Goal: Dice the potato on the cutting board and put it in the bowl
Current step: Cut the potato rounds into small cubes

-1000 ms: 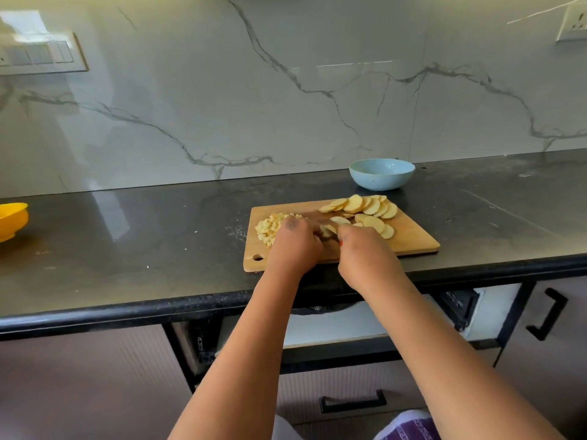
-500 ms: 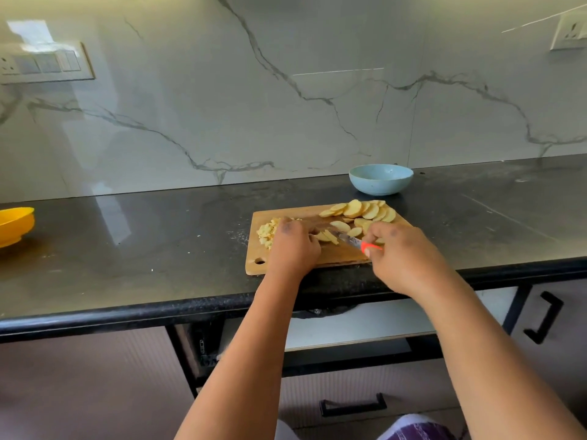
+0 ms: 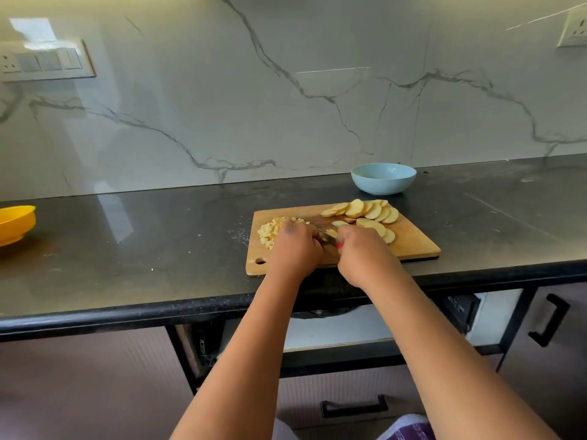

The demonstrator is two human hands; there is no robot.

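The right hand [image 3: 362, 252] gripped a red-handled knife [image 3: 330, 239]; the left hand [image 3: 293, 246] pinned pale potato slices [image 3: 370, 212] on the wooden cutting board [image 3: 413, 242].

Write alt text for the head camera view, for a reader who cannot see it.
Two bare hands cut potato on a wooden cutting board at the front edge of a dark counter: the right hand holds a knife, the left hand steadies the piece. Diced potato lies left, potato slices right, a blue bowl behind.

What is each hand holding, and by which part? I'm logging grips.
The right hand grips the small red-handled knife by its handle. The left hand covers potato pieces; its grip cannot be told.
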